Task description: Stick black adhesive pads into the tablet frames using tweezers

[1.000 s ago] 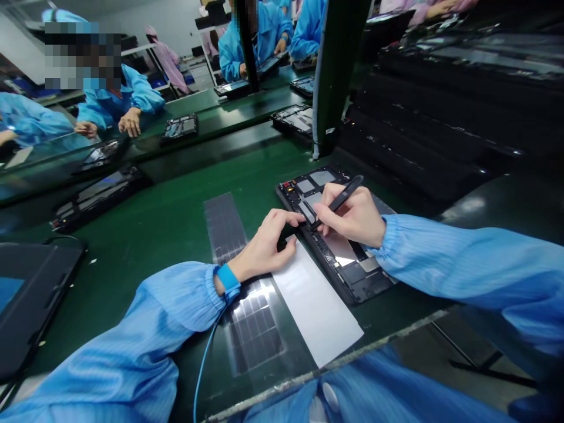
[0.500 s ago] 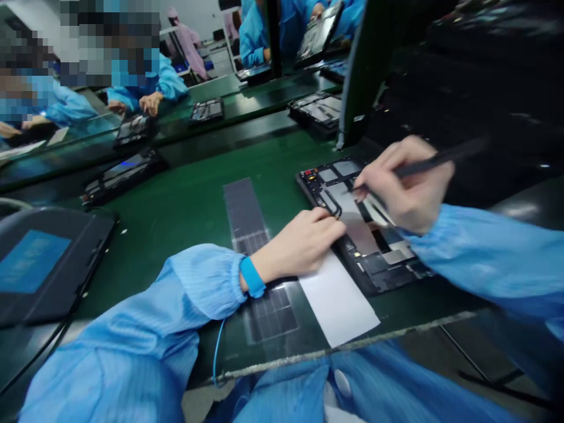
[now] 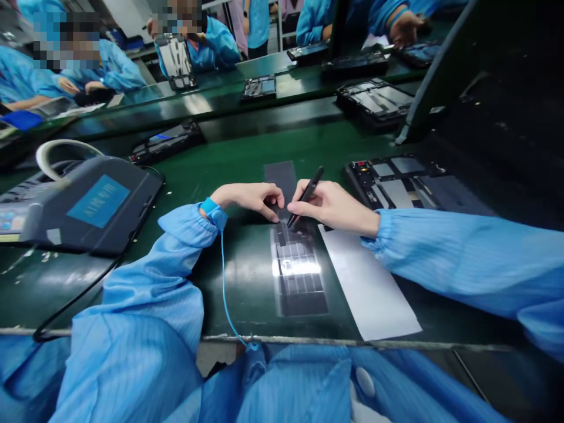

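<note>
**Bench station, two-handed work, head view.**

Item 1: right hand (image 3: 332,202), narrow pinch on black tweezers (image 3: 307,195), tips angled down onto the gridded film strip (image 3: 296,267). Whether the tips grip a small piece is too dark to tell.

Item 2: left hand (image 3: 249,198), fingers curled and narrow, fingertips (image 3: 277,212) at the strip's upper part, just beside the tweezer tips. Any hold cannot be told. A blue wrist strap (image 3: 210,207) circles the wrist, its blue cord (image 3: 225,288) running down toward the bench's front edge.

Item 3: the film strip lies lengthwise on the green bench mat (image 3: 211,154), its lower end near the front edge.

Item 4: white sheet (image 3: 365,282), just right of the strip, its lower corner almost at the front edge.

Item 5: open tablet chassis (image 3: 394,179), black frame, farther right, beyond the white sheet and the right sleeve.

Item 6: dark tablet-like unit (image 3: 99,202), left of the left hand, with a blue label (image 3: 98,201); its small white lettering seems to begin "AI", the rest unreadable.

Item 7: further opened units (image 3: 374,103) stand on the far belt, with co-workers in blue smocks (image 3: 207,44) beyond.
</note>
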A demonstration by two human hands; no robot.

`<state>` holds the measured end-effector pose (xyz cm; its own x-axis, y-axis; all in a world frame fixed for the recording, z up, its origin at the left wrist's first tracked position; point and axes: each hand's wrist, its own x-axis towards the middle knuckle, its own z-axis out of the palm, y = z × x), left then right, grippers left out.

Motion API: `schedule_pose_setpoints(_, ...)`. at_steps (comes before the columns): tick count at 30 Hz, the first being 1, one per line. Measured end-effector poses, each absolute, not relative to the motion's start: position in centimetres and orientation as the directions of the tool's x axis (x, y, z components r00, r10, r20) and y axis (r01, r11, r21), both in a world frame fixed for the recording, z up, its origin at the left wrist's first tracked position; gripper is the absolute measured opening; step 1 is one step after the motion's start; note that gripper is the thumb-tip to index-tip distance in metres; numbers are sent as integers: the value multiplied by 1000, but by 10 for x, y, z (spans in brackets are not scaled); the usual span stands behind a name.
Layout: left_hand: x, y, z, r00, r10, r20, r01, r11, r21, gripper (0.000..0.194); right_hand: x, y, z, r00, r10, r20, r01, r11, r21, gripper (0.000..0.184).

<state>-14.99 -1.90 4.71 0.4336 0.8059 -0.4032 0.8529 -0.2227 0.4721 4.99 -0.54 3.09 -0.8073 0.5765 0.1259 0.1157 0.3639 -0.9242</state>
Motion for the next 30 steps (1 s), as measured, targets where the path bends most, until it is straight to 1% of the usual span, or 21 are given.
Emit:
schedule_pose_setpoints(2, -148, -18, 44, 443, 792, -420, 862, -247, 442, 47, 42, -8, 26, -807, 569, 158, 92, 385, -918, 12)
schedule_pose_setpoints(4, -144, -17, 44, 434, 790, -432, 879, -267, 395, 48, 40, -11, 23, -811, 552, 193, 76, 426, -901, 12)
schedule_pose_setpoints(7, -138, -18, 46, 399, 799, -449, 909, -281, 308, 47, 41, -17, 22, -838, 517, 176, 104, 467, -878, 15)
schedule_pose_setpoints(10, -136, -19, 47, 375, 797, -473, 923, -274, 269, 48, 42, -19, 20, -822, 545, 166, 118, 448, -886, 17)
schedule_pose_setpoints(12, -135, -19, 48, 380, 792, -478, 921, -278, 272, 49, 41, -19, 19, -804, 567, 177, 108, 433, -895, 16)
schedule_pose_setpoints(16, -137, -18, 49, 404, 772, -490, 911, -295, 288, 53, 40, -17, 20, -805, 572, 154, 108, 397, -911, 14)
schedule_pose_setpoints(19, -137, -17, 49, 399, 774, -492, 914, -289, 285, 53, 41, -16, 21, -792, 583, 182, 112, 432, -895, 14)
schedule_pose_setpoints(22, -137, -17, 48, 389, 778, -493, 918, -281, 281, 53, 41, -15, 19, -796, 579, 178, 104, 420, -902, 14)
schedule_pose_setpoints(27, -139, -15, 43, 410, 794, -449, 904, -287, 318, 50, 37, -15, 16, -796, 577, 183, 113, 439, -891, 14)
schedule_pose_setpoints(30, -143, -14, 41, 427, 793, -434, 896, -304, 325, 46, 42, -10, 36, -758, 621, 197, 53, 360, -931, 19)
